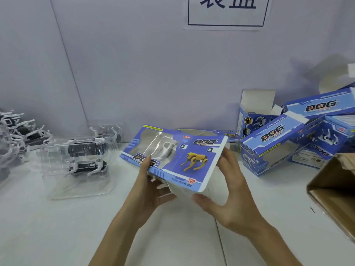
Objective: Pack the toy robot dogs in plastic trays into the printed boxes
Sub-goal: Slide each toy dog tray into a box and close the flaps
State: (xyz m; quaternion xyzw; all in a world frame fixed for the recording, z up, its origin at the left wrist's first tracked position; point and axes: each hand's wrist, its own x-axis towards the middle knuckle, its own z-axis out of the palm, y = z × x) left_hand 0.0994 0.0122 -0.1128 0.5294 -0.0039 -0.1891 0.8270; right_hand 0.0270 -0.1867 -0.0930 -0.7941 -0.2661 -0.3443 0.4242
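Note:
I hold a flattened blue printed box [192, 156] with a clear window and a yellow dog picture above the table's middle. My left hand [151, 187] grips its near left edge, thumb on the printed face and fingers underneath. My right hand [228, 187] clasps the box's right end and white underside. Clear plastic trays [80, 160] holding black-and-white toy robot dogs [87, 167] are stacked at the left.
More toy dogs [15, 133] pile up at the far left. Several printed boxes [276, 144], some with open flaps, lie at the right. A brown carton [334, 191] stands at the right edge. A flat box [228, 134] lies behind the held one.

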